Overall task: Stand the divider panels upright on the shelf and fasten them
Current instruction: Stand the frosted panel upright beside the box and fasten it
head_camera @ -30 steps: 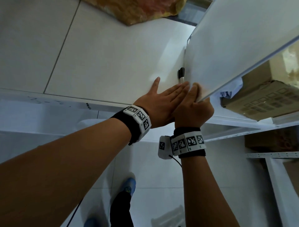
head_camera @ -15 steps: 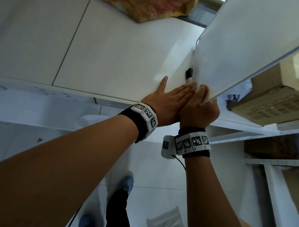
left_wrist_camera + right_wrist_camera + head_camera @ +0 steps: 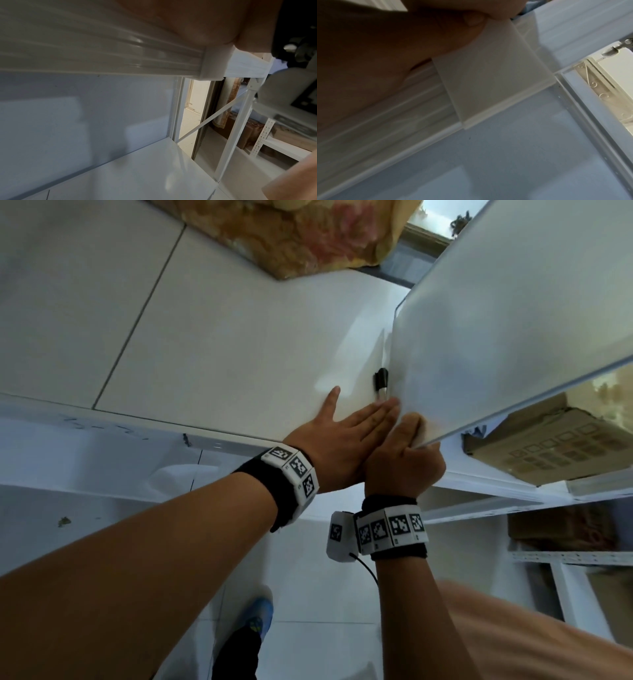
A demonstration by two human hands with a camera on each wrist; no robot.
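One divider panel (image 3: 507, 313) was stood upright on the shelf (image 3: 212, 344), its front corner gripped by the right hand (image 3: 404, 460) while the flat-fingered left hand (image 3: 339, 443) was pressed beside it; fastening was judged unfinished.

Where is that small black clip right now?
In the head view, the small black clip sits on the white shelf, against the panel's foot, just beyond the left hand's fingertips.

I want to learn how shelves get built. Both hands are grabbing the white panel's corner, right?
Not quite. Only the right hand grips the divider panel at its corner. The left hand lies flat and open on the shelf beside it, as the head view shows.
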